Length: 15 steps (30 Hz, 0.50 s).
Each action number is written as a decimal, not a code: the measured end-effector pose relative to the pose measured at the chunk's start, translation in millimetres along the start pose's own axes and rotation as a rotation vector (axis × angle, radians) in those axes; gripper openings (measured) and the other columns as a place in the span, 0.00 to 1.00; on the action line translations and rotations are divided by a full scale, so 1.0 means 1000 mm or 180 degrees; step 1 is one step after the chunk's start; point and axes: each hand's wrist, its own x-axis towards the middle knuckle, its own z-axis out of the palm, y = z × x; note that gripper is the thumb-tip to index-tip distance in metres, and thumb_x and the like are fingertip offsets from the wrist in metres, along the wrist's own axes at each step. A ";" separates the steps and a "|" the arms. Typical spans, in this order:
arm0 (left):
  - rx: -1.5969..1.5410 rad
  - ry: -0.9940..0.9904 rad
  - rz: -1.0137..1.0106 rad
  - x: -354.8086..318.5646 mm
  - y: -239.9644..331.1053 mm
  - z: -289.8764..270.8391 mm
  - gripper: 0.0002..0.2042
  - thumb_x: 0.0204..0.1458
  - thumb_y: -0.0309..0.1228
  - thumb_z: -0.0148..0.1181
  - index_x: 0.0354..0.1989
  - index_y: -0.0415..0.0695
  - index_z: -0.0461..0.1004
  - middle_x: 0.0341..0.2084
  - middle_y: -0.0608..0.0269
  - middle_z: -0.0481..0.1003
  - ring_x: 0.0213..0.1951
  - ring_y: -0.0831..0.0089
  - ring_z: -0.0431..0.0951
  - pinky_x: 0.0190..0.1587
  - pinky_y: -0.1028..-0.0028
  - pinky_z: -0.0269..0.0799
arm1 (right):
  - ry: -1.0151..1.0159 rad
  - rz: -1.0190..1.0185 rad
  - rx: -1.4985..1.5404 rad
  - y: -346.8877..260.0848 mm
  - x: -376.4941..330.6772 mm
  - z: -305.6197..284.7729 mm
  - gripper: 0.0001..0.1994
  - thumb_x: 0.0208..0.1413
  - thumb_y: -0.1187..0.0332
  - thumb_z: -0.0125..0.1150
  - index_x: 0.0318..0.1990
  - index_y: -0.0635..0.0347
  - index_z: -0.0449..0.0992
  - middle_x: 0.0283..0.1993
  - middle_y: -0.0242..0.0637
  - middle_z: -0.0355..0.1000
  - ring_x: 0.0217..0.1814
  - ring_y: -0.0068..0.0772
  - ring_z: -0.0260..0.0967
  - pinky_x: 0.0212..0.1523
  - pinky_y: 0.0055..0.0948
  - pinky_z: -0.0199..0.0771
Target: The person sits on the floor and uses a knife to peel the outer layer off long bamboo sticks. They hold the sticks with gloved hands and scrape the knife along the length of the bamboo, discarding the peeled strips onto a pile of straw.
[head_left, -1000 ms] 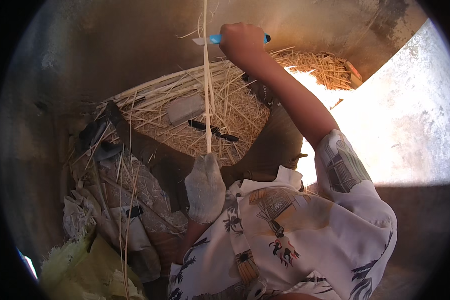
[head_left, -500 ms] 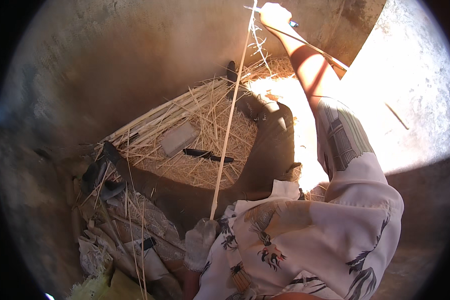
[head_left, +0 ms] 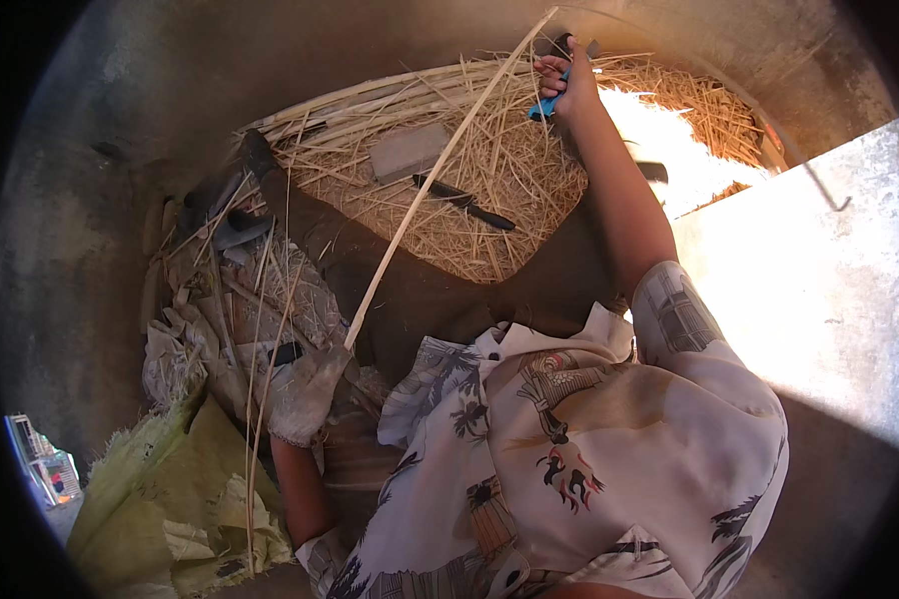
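The left hand is wearing a pale glove and is closing tight around the low end of a long, light strip. The strip is leaning up and to the right, and its top end is rising past the right hand. The right hand is bare, and its fingers are curling around a blue cutter. The strip is passing just to the left of these fingers, and a small gap is showing there. The blue part is poking out at the low side of the fist, but the blade is too hard to see well. A thin, blurry strand is bending in a big curve from near the strip's top over to the right. Under the strip, two legs in brown trousers are spreading wide. Between them, lots of straw is covering the ground. A black knife is lying on the straw, and a grey block is sitting near it. Long sticks are lying behind the block. The person is wearing a white shirt with palm trees on it. On the left, two thin stalks are standing near the glove, and a yellow-green sack is resting below. A brown wall is curving around behind, and bright sun is shining on the right
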 end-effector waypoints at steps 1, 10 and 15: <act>-0.0090 0.0036 -0.0219 -0.002 0.012 -0.013 0.21 0.62 0.46 0.55 0.49 0.40 0.78 0.35 0.49 0.78 0.39 0.63 0.77 0.46 0.64 0.70 | -0.0151 0.0096 0.0006 0.017 0.007 -0.001 0.30 0.53 0.43 0.66 0.43 0.64 0.69 0.38 0.43 0.73 0.15 0.19 0.49 0.16 0.20 0.52; -0.0526 -0.0775 -0.1065 -0.009 0.013 -0.084 0.20 0.64 0.47 0.52 0.32 0.40 0.75 0.14 0.70 0.66 0.17 0.78 0.67 0.22 0.72 0.61 | 0.0315 0.0862 -0.0947 0.158 0.027 -0.017 0.15 0.58 0.60 0.69 0.34 0.59 0.69 0.22 0.25 0.60 0.16 0.14 0.51 0.14 0.20 0.51; 0.0337 0.0070 -0.0869 -0.008 0.009 -0.112 0.19 0.64 0.43 0.52 0.33 0.38 0.76 0.19 0.65 0.72 0.22 0.77 0.72 0.26 0.71 0.65 | -0.0146 0.1150 -0.0617 0.160 0.012 -0.012 0.13 0.65 0.61 0.59 0.35 0.61 0.68 0.27 0.32 0.66 0.16 0.16 0.51 0.16 0.22 0.52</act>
